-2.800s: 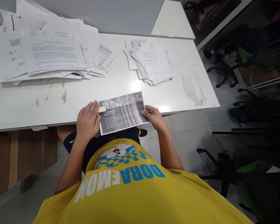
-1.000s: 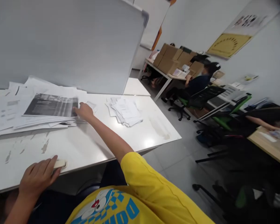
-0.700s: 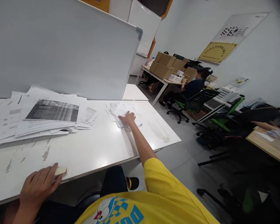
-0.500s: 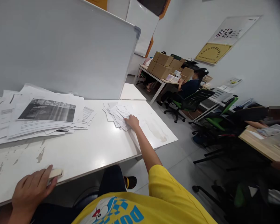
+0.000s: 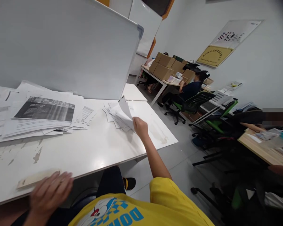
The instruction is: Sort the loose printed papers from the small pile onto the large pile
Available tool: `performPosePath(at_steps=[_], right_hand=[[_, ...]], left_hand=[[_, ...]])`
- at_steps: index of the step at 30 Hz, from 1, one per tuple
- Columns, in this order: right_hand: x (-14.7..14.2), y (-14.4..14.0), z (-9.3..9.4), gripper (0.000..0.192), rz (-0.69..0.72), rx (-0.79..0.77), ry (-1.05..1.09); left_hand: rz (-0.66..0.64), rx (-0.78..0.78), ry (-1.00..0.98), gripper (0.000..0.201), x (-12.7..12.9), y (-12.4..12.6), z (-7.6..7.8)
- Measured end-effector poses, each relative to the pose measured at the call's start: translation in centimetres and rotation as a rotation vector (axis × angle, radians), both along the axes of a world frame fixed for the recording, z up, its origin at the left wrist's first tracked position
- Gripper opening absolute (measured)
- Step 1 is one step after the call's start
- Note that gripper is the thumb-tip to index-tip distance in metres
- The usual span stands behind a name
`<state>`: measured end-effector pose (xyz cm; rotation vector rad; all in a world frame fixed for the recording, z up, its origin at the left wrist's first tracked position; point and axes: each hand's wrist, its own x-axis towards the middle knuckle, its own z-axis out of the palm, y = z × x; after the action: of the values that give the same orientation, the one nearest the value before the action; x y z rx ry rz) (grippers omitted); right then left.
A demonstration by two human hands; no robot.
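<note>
Right hand (image 5: pixel 141 127): fingers pinching a curled paper sheet (image 5: pixel 124 110); smaller paper stack (image 5: pixel 112 113) just left of them, sheets left there

Left hand (image 5: pixel 50 191): fingers blurred, loosely extended; cream bar (image 5: pixel 36 179) alongside, contact unclear; beyond, larger paper pile (image 5: pixel 37 127), contact page (image 5: pixel 46 108) already on top

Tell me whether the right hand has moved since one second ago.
Yes. Against the white table, the right hand has moved rightward, from the large paper stack to the small paper stack, where it grips a raised sheet.
</note>
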<state>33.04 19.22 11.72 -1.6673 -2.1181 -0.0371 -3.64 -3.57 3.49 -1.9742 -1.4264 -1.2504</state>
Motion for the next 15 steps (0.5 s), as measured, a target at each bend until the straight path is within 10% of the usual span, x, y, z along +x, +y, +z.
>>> performPosePath(at_steps=[7, 11, 15], right_hand=[[-4.0, -12.4, -7.9, 0.031, 0.659, 0.070, 0.074], [-3.8, -16.1, -9.9, 0.041, 0.632, 0.077, 0.176], [-2.0, -15.7, -9.4, 0.044, 0.356, -0.006, 0.476]], left_hand=[[-0.436, -0.818, -1.459, 0.080, 10.2, 6.5, 4.7], [-0.218, -1.044, -1.684, 0.059, 9.4, 8.1, 5.0], [-0.220, -0.906, -1.499, 0.065, 9.2, 8.6, 4.1]])
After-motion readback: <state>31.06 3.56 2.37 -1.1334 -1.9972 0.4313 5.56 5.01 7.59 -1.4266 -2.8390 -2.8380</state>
